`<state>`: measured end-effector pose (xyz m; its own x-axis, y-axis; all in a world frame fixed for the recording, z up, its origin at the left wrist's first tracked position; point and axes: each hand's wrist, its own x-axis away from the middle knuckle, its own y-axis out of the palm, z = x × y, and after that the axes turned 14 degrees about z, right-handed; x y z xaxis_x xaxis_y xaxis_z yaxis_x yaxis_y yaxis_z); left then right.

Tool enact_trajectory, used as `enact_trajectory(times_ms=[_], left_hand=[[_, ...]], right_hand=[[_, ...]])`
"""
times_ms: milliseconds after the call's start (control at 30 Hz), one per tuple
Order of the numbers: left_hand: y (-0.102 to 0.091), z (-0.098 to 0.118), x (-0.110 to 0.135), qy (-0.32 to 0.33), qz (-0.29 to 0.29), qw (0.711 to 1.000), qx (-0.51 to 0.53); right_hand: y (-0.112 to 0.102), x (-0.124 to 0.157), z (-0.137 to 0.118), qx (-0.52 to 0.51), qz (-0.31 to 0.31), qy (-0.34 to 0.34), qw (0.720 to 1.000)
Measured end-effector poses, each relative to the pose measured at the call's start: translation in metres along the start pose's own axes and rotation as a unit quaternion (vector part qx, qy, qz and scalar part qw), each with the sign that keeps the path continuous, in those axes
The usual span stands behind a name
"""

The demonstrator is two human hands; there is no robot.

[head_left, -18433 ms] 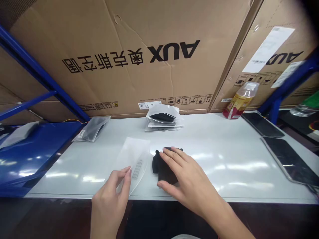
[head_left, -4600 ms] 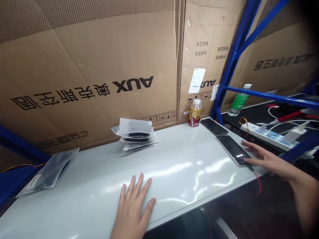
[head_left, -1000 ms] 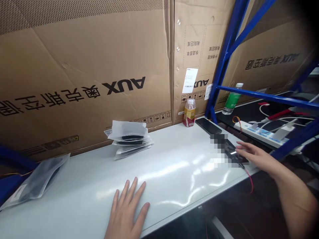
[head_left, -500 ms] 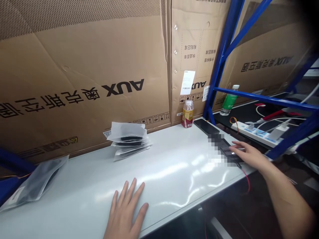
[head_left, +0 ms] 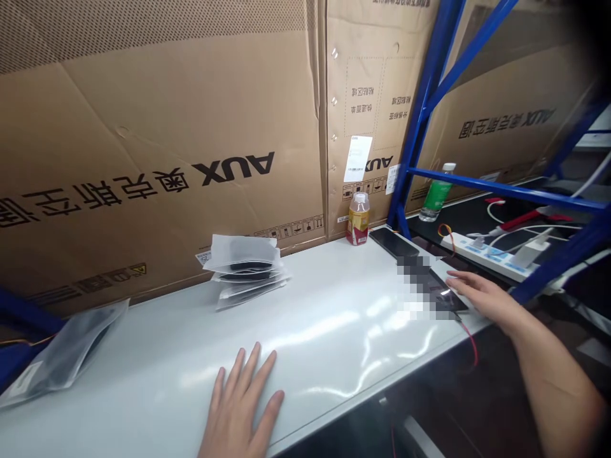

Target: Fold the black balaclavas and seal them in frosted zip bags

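My left hand [head_left: 243, 407] lies flat on the white tabletop [head_left: 157, 388] near its front edge, fingers spread and holding nothing. At the right end of the table, my right hand [head_left: 484, 298] hovers over or rests beside a dark phone-like device [head_left: 446, 289]; whether it touches is unclear. Its fingers are stretched out. Part of that device is masked by blurred blocks, and a red cable [head_left: 471, 340] hangs from its near end. A stack of translucent pouches [head_left: 248, 270] with dark contents sits at the back. Another translucent pouch [head_left: 71, 350] lies at the left.
Large cardboard boxes [head_left: 157, 114] stand behind the table. A small juice bottle [head_left: 358, 219] and a black phone [head_left: 394, 243] are at the back right. Beyond the blue metal frame [head_left: 424, 121] are a green-labelled bottle [head_left: 435, 194] and a power strip [head_left: 491, 254] with cables.
My right hand has shifted slightly to the right, exposing more of the device beside it. The left hand has stayed in place on the table.
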<state>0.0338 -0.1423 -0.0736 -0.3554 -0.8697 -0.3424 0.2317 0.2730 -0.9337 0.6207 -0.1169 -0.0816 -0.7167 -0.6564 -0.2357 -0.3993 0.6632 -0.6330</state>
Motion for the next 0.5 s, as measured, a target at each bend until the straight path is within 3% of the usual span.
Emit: enact_trajectory(times_ms=[167, 500], left_hand=[[-0.004, 0.002, -0.003, -0.001, -0.008, 1.0, 0.005], [0.001, 0.0, -0.001, -0.004, 0.011, 1.0, 0.017]], right_hand=[[-0.004, 0.007, 0.002, -0.073, -0.023, 0.051, 0.996], [0.003, 0.021, 0.001, -0.126, 0.008, 0.059, 0.99]])
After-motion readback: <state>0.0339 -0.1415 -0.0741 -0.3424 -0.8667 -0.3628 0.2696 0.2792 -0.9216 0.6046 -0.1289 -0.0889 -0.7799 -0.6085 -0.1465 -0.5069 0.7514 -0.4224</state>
